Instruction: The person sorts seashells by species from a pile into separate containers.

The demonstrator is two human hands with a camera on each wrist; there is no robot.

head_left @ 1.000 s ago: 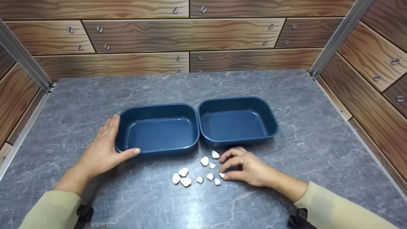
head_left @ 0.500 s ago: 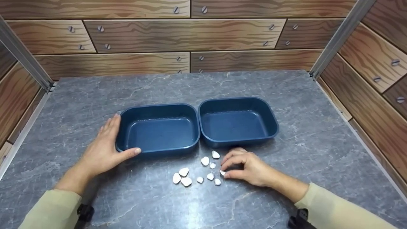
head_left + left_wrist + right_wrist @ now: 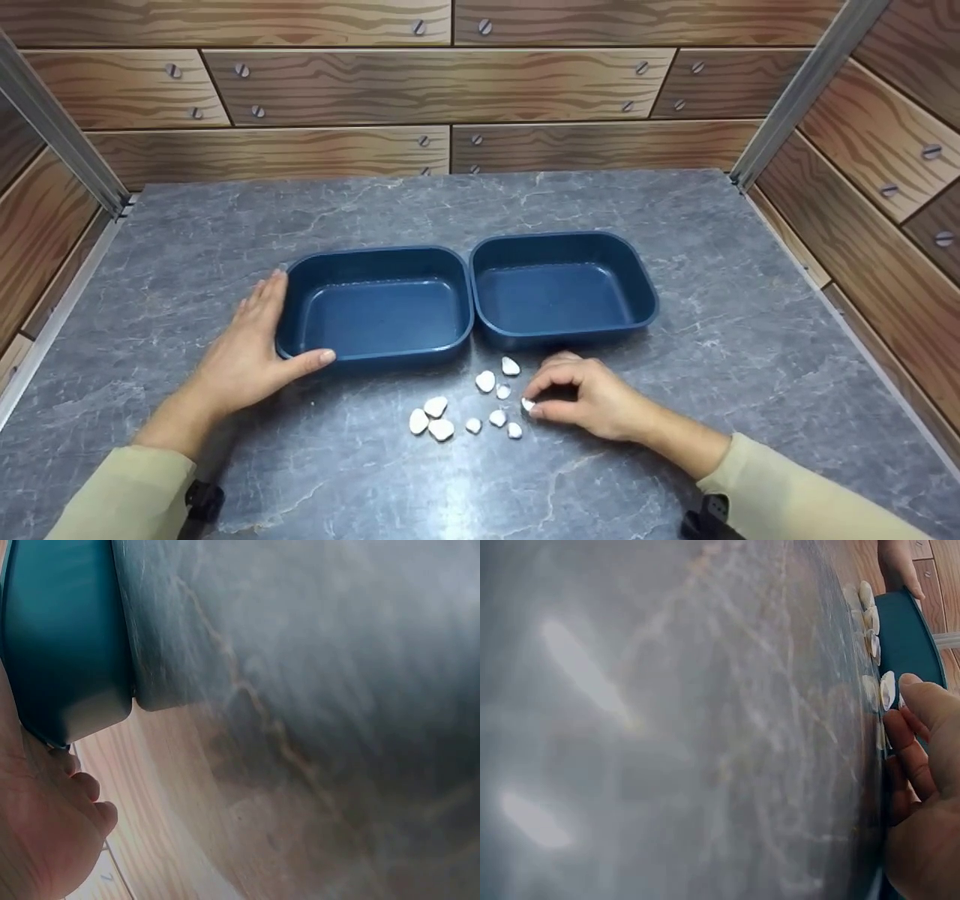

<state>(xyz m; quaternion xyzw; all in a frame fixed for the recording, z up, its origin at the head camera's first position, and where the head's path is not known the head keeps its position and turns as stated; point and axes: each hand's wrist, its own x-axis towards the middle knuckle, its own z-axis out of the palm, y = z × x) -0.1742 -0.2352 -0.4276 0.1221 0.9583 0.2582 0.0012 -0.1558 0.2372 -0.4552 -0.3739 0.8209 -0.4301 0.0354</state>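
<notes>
Right hand [image 3: 592,397] pinching a white pebble [image 3: 528,405] near desk's front edge; left hand [image 3: 251,352], fingers relaxed, resting against left blue tray [image 3: 375,352].

Grey marble tabletop [image 3: 750,315], wood-panel walls [image 3: 435,82]

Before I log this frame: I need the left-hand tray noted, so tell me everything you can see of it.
The left tray is a dark blue, rounded-corner rectangular tub, seemingly plastic, with a rolled rim and low sloping walls. It sits upright on the grey marbled table and holds nothing. Its right rim meets the right tray. The left hand rests against its left wall, thumb along the near wall. White pebbles lie on the table just in front, apart from it.
</notes>
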